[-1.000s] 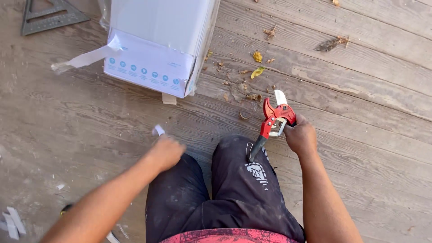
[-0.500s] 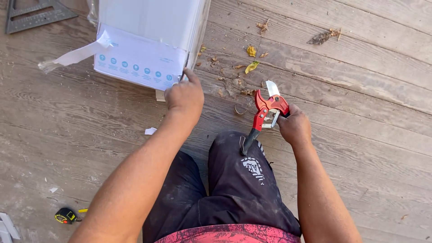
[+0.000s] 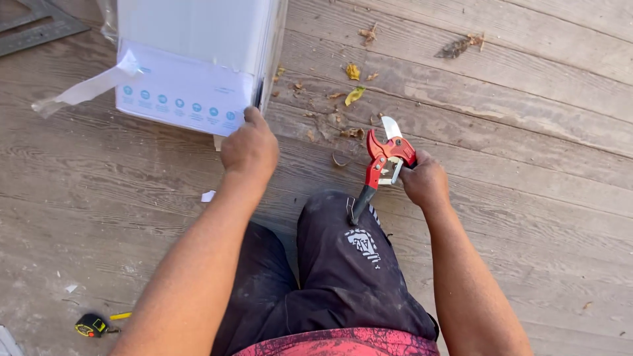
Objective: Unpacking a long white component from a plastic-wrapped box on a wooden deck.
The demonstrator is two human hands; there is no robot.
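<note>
Weathered grey wood deck (image 3: 527,165), rough, grain raised. White box (image 3: 198,59) smooth, faintly glossy, with loose clear plastic tape (image 3: 86,89). Cutter (image 3: 382,165): glossy red painted metal, bare steel blade; black trousers (image 3: 343,277) matt, dusty cloth.

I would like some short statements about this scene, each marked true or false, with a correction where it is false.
1. The right hand holds a red cutting tool. True.
2. The left hand rests on the person's knee. False: it touches the lower corner of the white box.
3. The blade of the tool points away from the person, toward the dry leaves. True.
4. A small tape measure lies on top of the box. False: it lies on the wooden deck, near the person's left side.
5. A strip of loose tape hangs from the box. True.
</note>
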